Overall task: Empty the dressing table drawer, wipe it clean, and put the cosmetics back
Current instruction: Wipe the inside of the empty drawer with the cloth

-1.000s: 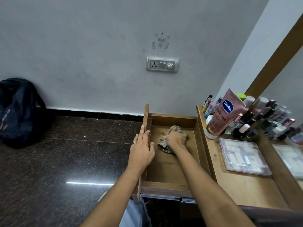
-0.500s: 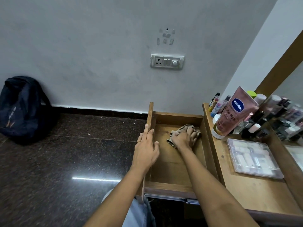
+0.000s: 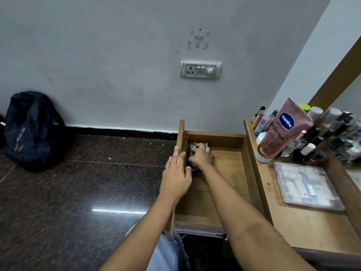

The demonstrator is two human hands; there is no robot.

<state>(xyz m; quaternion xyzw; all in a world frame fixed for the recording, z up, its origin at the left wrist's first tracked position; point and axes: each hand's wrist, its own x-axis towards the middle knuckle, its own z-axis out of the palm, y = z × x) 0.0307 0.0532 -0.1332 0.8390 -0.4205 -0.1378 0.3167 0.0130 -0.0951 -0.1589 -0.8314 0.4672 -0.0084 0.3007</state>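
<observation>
The wooden drawer (image 3: 226, 177) is pulled out of the dressing table, and only a cloth lies inside it. My right hand (image 3: 199, 158) grips the patterned cloth (image 3: 192, 148) and presses it into the drawer's far left corner. My left hand (image 3: 176, 177) rests flat on the drawer's front panel (image 3: 180, 133), fingers straight on top of its edge and thumb on the inner side. The cosmetics stand on the dressing table top (image 3: 304, 227): a pink Vaseline tube (image 3: 281, 130), several small bottles (image 3: 320, 145) and a clear plastic case (image 3: 306, 185).
A dark backpack (image 3: 32, 128) leans on the wall at the left on the dark polished floor (image 3: 78, 192). A switch plate (image 3: 200, 69) is on the wall above the drawer. A mirror (image 3: 351, 118) stands behind the bottles.
My right hand has slid the cloth from the middle of the drawer's far end to its far left corner. My left hand stays on the front panel.
</observation>
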